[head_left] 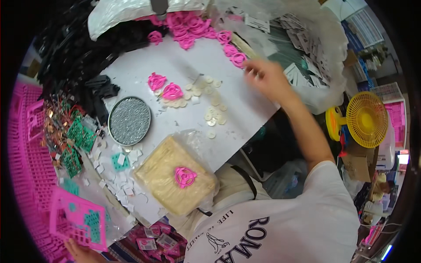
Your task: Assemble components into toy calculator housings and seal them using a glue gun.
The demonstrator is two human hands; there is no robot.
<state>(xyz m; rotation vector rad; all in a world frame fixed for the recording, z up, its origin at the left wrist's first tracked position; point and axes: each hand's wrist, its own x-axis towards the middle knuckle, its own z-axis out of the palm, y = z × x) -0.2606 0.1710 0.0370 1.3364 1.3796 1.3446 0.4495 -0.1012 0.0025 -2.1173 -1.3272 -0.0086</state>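
The right hand (263, 74) reaches to the pink plastic rings (232, 50) at the worktop's (245, 109) far edge, fingers blurred, grip unreadable. The left hand (79, 252) grasps a pink tray (79, 219). A hasty sweep could scatter the cream discs (210, 103).

Right hand (263, 76) blurred, its fingers indistinct; left hand (81, 253) cut off.

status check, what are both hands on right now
Right hand blurred, stretched out to the pink plastic rings at the white table's far edge. Left hand holding a pink tray of green pieces. Nothing between right hand and rings.
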